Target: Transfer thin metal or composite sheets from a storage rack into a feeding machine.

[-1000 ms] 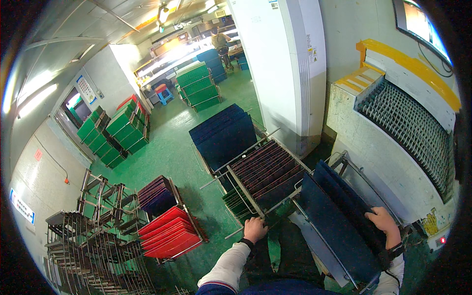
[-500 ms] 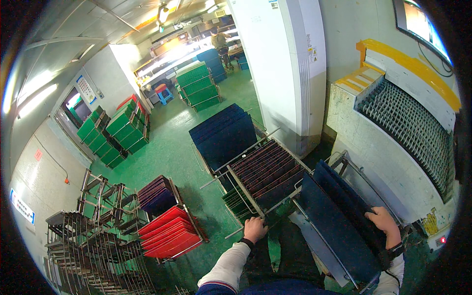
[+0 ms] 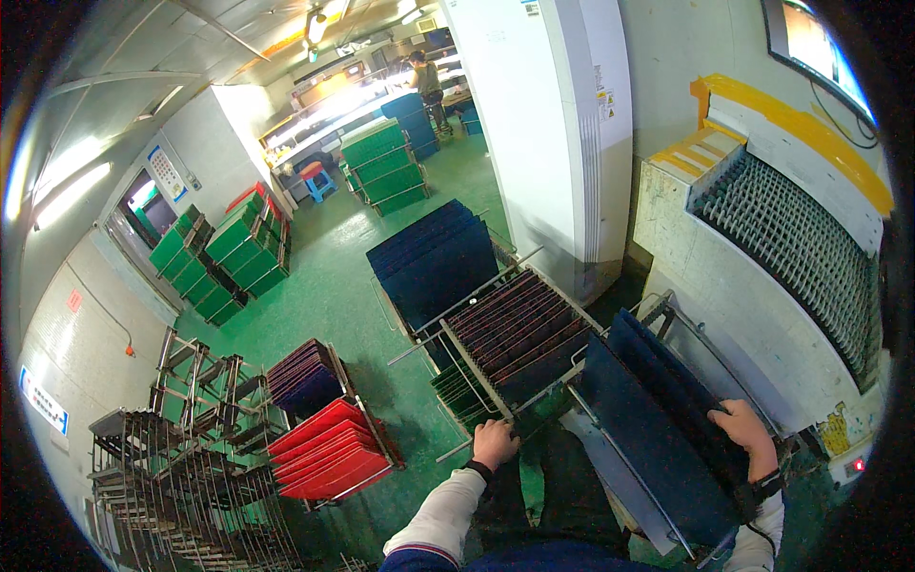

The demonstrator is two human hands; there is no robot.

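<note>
My left hand (image 3: 496, 444) is closed around the near corner of a metal rack (image 3: 488, 379) that holds a row of upright dark panels (image 3: 519, 319). To the right, a second rack (image 3: 624, 456) carries large dark blue panels (image 3: 640, 434) standing on edge. My right hand (image 3: 742, 427) rests on the upper edge of the rearmost of these panels, fingers bent over it; part of the grip is hidden. Green-edged panels (image 3: 459, 393) show below the first rack, and further dark blue panels (image 3: 434, 262) stand beyond it.
A conveyor machine (image 3: 786, 257) with rows of rollers stands at right, beside a tall white cabinet (image 3: 534, 124). Red panels (image 3: 334, 453) and bare metal racks (image 3: 191, 467) are at left. Green panel stacks (image 3: 381, 167) stand farther back, where another person (image 3: 426, 86) stands.
The person in the background has shifted posture slightly. My hands and the racks stay in the same places.
</note>
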